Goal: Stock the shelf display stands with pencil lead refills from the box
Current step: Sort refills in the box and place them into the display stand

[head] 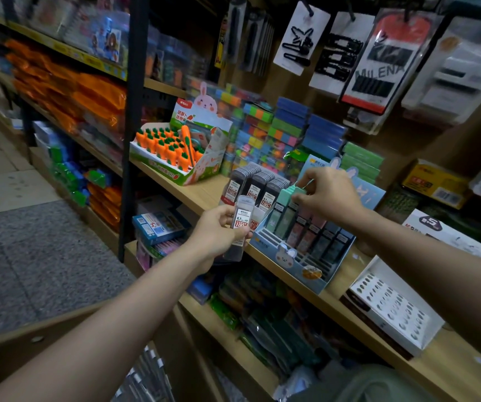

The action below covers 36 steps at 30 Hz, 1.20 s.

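Observation:
My left hand (217, 232) grips a clear lead refill case (242, 220) with a white and red 0.7 label, held in front of the shelf edge. Behind it stands a grey display stand (258, 185) with three rows of the same grey cases. My right hand (327, 194) pinches the top of a mint green refill case (290, 195) in the blue bunny display stand (297, 256), which holds mint, pink and dark cases in its back slots. The front slots of that stand hold nothing. A cardboard box (36, 352) sits at the lower left below my left arm.
The wooden shelf (198, 195) also carries a carrot-eraser display box (175, 152), stacks of coloured sticky notes (277, 132) and a white tray with holes (393, 311). Hair-clip cards (375, 53) hang above. More stock fills the shelf below. The floor lies to the left.

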Each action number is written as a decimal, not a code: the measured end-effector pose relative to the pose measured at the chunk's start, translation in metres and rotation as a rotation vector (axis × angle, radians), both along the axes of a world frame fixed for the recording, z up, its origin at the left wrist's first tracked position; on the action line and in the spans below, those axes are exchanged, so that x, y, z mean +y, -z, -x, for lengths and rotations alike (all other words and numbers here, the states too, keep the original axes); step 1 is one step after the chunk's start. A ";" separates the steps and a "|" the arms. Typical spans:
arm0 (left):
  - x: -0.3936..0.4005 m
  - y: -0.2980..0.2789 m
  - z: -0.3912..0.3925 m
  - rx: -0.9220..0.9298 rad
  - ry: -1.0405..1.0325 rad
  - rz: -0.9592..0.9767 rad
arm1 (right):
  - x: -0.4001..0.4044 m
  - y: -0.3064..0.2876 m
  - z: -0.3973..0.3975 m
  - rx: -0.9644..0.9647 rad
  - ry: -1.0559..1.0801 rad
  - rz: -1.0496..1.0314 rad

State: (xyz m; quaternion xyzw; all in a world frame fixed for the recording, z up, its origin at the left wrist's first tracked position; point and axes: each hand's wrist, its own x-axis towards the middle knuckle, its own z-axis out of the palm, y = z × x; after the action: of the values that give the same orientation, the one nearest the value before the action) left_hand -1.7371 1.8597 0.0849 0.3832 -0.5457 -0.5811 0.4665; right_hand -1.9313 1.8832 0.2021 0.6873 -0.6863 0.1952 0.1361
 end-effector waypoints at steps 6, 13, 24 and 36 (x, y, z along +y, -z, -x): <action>-0.002 0.002 -0.002 -0.022 -0.022 -0.001 | 0.001 0.009 0.000 0.026 0.020 0.023; -0.003 0.004 -0.004 0.003 -0.026 0.032 | 0.000 0.017 -0.005 0.095 0.114 0.071; -0.006 0.003 0.007 0.001 0.074 0.198 | -0.001 0.011 -0.039 -0.122 -0.272 -0.081; -0.058 0.022 -0.010 -0.296 -0.265 0.178 | -0.045 -0.028 -0.038 -0.265 -0.210 0.142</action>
State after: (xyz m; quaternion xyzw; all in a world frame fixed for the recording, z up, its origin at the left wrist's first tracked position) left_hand -1.7267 1.8017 0.0624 0.4899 -0.6022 -0.4017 0.4858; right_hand -1.8929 1.8383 0.2300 0.7122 -0.6072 0.3450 0.0713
